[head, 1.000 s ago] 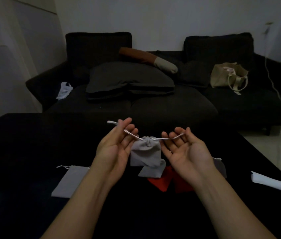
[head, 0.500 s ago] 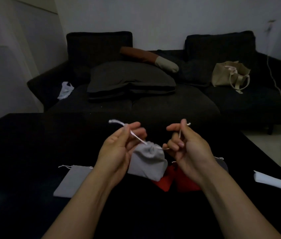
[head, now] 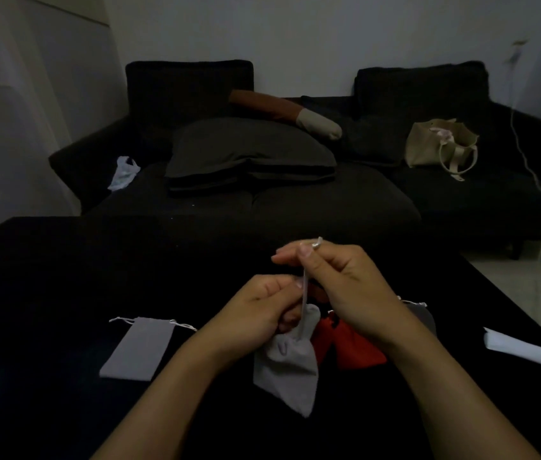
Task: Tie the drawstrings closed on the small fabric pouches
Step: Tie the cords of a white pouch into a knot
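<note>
**Knot in the making: drawstring goes taut over a grey pouch**

Head view, lower centre of the frame: a person works a small grey pouch (head: 287,366) above a black table (head: 47,277); the left hand (head: 257,313) is curled closed around the pouch's gathered neck, fingers folded in on the fabric; the right hand (head: 335,280), just above it and to the right, pinches a white drawstring (head: 304,293) between thumb and fingers, the cord running straight down from that pinch to the neck, its free end poking out above the fingers; the pouch body hangs below both hands, its corner pointing down. Behind the right wrist lies a red pouch (head: 355,350), partly hidden; a flat grey pouch (head: 139,348) with its strings spread rests at lower left; another dark grey pouch (head: 423,315) peeks out to the right; a white strip (head: 527,348) sits at the right edge; a dark sofa (head: 295,200) fills the upper half.

The step in hand looks to be crossing and cinching the cords; done well, it likely means keeping the neck bunched firmly in the left hand while the right holds steady tension, so the gather does not loosen before the knot seats; whether any loop is formed yet cannot be told in this dim light.
</note>
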